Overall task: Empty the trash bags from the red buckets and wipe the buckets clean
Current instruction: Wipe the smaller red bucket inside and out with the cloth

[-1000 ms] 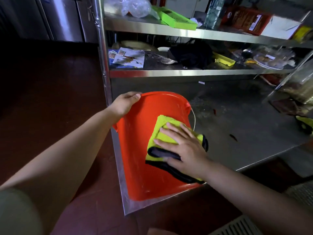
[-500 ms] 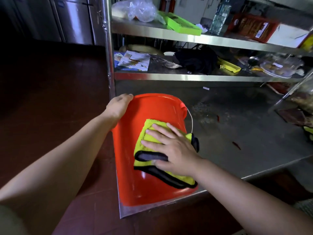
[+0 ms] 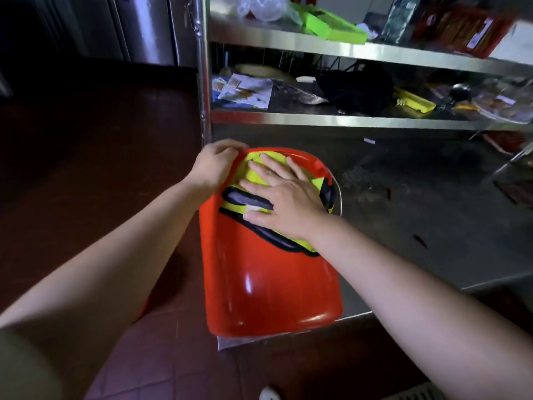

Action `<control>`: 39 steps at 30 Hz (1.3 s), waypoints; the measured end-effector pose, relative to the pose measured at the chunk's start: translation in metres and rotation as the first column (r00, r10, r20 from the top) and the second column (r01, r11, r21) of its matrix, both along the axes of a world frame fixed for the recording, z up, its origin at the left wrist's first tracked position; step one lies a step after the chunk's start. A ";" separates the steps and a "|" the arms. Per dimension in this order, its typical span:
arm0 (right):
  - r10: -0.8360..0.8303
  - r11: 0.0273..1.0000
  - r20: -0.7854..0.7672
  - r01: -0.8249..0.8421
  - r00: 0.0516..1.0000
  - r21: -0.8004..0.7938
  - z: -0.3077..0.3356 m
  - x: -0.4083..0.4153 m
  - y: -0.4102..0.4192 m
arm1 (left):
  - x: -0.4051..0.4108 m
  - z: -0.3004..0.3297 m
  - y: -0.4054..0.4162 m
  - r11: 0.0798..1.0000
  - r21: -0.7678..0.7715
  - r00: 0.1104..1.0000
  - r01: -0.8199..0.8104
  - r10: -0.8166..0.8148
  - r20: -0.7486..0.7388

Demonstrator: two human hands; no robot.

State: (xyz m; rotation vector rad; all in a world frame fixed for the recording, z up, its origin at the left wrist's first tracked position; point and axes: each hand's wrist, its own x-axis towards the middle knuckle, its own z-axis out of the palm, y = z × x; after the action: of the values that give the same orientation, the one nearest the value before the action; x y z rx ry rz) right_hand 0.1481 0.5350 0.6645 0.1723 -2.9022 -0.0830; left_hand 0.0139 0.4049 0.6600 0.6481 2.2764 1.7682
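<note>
Pressing flat, fingers spread, on the yellow black-edged microfibre cloth (image 3: 256,174), the right hand (image 3: 284,202) could push the glossy red plastic bucket (image 3: 268,287), lying at the corner of the steel table (image 3: 432,226), over the edge if the left hand (image 3: 215,166) curled on its rim slips.

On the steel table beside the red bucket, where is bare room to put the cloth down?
The steel table lies mostly bare to the right of the red bucket, between the bucket's wire handle and the cluttered far right end, with only small dark scraps there. The lower shelf behind is crowded. The yellow cloth is under the right hand.
</note>
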 end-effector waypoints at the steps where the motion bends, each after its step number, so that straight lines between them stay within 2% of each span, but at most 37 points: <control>1: -0.009 1.000 0.015 0.009 1.000 0.008 0.000 0.005 -0.001 | 0.002 0.004 0.006 0.997 -0.044 0.998 0.065 -0.065 -0.001; 3: -0.003 1.000 0.034 0.002 0.999 0.019 -0.001 0.022 -0.003 | 0.006 0.006 0.011 0.986 -0.091 0.990 0.139 -0.137 0.026; 5: 0.046 0.999 0.018 -0.047 0.999 0.015 -0.006 0.045 -0.004 | 0.006 0.004 0.011 0.984 -0.075 0.986 0.162 -0.160 0.037; 11: 0.213 0.970 -0.081 -0.221 0.974 -0.098 -0.042 0.125 -0.018 | -0.002 0.000 -0.005 0.991 -0.034 0.987 0.132 -0.129 0.094; 14: 0.278 0.954 -0.076 -0.285 0.957 -0.097 -0.051 0.140 -0.022 | -0.003 0.001 -0.018 0.992 -0.025 0.979 0.126 -0.120 0.167; 18: 0.317 0.941 -0.089 -0.325 0.944 -0.092 -0.043 0.119 -0.022 | -0.002 0.001 -0.028 0.994 -0.007 0.977 0.105 -0.102 0.190; 23: 0.184 0.972 -0.139 -0.201 0.973 -0.119 -0.014 0.051 -0.015 | 0.005 -0.001 -0.038 0.990 0.063 0.977 0.126 -0.135 0.164; 26: 0.091 0.990 -0.117 -0.103 0.989 -0.099 0.012 0.006 -0.003 | 0.004 -0.006 -0.039 0.987 0.128 0.970 0.098 -0.123 0.207; 28: 0.105 0.991 -0.098 -0.112 0.990 -0.069 0.016 -0.008 0.000 | 0.004 -0.016 -0.043 0.986 0.158 0.961 0.053 -0.093 0.259; 33: 0.144 0.989 -0.072 -0.146 0.987 -0.026 0.003 0.005 -0.021 | 0.006 -0.038 -0.056 0.975 0.222 0.959 -0.019 -0.044 0.279; 39: 0.264 0.958 -0.084 -0.271 0.961 -0.092 -0.018 0.078 -0.034 | -0.002 -0.049 -0.071 0.981 0.192 0.963 -0.001 -0.051 0.263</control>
State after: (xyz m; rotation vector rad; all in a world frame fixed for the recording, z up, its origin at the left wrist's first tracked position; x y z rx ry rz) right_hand 0.2264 0.5006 0.6464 0.5306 -2.7746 0.1046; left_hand 0.0116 0.3336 0.6110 0.4341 1.9308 1.9458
